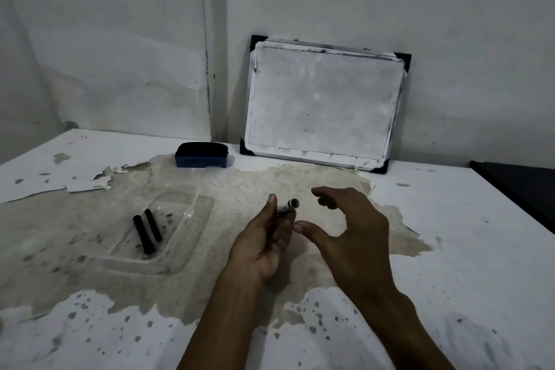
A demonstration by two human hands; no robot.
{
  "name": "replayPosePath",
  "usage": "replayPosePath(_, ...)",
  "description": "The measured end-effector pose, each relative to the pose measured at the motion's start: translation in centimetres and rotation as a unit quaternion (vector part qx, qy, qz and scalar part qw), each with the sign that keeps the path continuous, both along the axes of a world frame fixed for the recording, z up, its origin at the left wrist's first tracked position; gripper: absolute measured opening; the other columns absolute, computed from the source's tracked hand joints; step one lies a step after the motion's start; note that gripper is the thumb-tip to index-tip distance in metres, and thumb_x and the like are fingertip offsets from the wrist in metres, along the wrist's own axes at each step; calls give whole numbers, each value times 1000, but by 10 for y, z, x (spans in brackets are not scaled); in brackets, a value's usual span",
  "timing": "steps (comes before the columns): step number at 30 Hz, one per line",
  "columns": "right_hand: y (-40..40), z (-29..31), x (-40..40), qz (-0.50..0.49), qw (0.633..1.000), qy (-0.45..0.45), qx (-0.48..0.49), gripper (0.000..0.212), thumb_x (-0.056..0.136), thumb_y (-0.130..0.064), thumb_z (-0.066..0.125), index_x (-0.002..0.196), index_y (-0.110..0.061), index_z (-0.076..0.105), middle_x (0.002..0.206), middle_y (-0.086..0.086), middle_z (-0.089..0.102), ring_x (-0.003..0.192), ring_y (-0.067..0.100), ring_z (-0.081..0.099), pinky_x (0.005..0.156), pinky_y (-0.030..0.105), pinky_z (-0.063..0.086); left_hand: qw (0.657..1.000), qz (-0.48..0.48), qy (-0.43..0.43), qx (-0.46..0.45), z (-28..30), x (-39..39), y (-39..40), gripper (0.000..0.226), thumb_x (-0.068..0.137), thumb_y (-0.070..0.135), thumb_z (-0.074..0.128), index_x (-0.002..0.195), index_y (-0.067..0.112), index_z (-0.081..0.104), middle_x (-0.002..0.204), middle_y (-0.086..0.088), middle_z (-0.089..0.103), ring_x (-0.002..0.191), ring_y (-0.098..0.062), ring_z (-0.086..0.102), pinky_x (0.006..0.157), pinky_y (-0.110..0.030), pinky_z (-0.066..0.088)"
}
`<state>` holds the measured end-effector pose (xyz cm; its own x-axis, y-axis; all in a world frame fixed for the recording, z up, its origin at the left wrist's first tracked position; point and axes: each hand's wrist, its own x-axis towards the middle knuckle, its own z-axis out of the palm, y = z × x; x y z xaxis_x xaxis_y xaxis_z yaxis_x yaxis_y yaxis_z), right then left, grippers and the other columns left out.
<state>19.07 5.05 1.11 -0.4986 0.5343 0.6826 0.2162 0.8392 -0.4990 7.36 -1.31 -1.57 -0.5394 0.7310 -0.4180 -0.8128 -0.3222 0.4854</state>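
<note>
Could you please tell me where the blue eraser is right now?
In the head view, the blue eraser sits at the back of the table, left of centre, just left of the whiteboard leaning against the wall.

The left hand [264,246] is held palm-up with its fingers curled round a marker [287,206] and thumb raised alongside, while the right hand [354,234] is poised just beside it, fingers loosely arched, thumb spread.

Sticks [148,230] lie in the tray [192,215], left of the marker [288,206]; behind, eraser [201,155] and whiteboard [322,105].
</note>
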Motion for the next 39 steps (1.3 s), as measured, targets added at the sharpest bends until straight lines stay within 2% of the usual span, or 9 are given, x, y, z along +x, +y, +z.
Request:
replayPosePath(4, 2, -9, 12, -42, 998, -24, -37, 43, 67, -33, 86, 105, -21, 70, 98, -2, 71, 90, 14, 64, 80, 36, 55, 999, 0, -24, 29, -1, -3, -1, 19, 91, 17, 68, 88, -2, 65, 68, -13, 75, 54, -14, 74, 47, -20, 59)
replayPosePath(7, 9, -15, 25, -112, 981, -137, -74, 31, 73, -40, 79, 98, -22, 72, 100, 0, 70, 95, 18, 63, 85, 44, 52, 1000, -8, -10, 23, -5, -6, 0, 22, 92, 19, 67, 80, 0, 65, 66, -11, 75, 53, -13, 73, 49, -19, 59)
replayPosePath(10, 11, -16, 37, -181, 935, -285, -107, 32, 76, -52, 70, 93, -25, 73, 101, -4, 69, 98, 17, 60, 89, 37, 47, 1000, -2, 20, 1, -8, -6, 3, 26, 92, 19, 67, 75, 0, 65, 64, -10, 75, 53, -11, 72, 49, -19, 58)
replayPosePath(13, 6, -16, 43, -213, 908, -344, -105, 36, 76, -62, 63, 84, -28, 70, 93, -9, 66, 97, 15, 57, 85, 32, 38, 999, 2, 50, -14, -10, -5, 3, 27, 90, 19, 68, 71, 0, 66, 67, -11, 76, 55, -12, 74, 50, -19, 58)
replayPosePath(16, 1, -19, 45, -214, 910, -338, -108, 35, 77, -60, 63, 75, -26, 69, 82, -9, 66, 90, 14, 58, 78, 30, 35, 998, 5, 65, -27, -10, -3, 3, 24, 88, 18, 70, 72, 0, 67, 68, -13, 76, 56, -14, 74, 49, -20, 58)
replayPosePath(19, -4, -23, 43, -194, 922, -315, -114, 27, 81, -52, 64, 78, -26, 70, 81, -8, 68, 86, 14, 62, 79, 30, 42, 996, 7, 82, -40, -9, 0, 1, 22, 88, 16, 71, 75, -1, 67, 65, -12, 76, 55, -15, 74, 51, -22, 60)
replayPosePath(22, -5, -20, 42, -164, 947, -238, -141, 20, 80, -43, 71, 84, -24, 73, 83, -6, 73, 79, 12, 66, 80, 30, 52, 989, 13, 135, -59, -11, 2, -1, 21, 89, 15, 71, 82, -4, 69, 66, -12, 76, 56, -15, 74, 52, -22, 60)
replayPosePath(28, -12, -6, 35, -95, 983, -96, -125, 14, 72, -25, 83, 83, -23, 75, 79, -7, 75, 73, 7, 66, 74, 27, 54, 973, 18, 214, -85, -15, 8, -3, 21, 86, 17, 74, 90, -4, 70, 69, -13, 76, 58, -18, 74, 53, -24, 58)
replayPosePath(39, -11, -20, 32, -70, 995, -76, -3, 20, 66, -20, 88, 83, -23, 77, 74, -6, 74, 66, 14, 64, 63, 33, 55, 956, 23, 272, -107, -16, 14, -4, 31, 83, 19, 78, 103, -4, 69, 79, -15, 79, 67, -24, 77, 57, -27, 59)
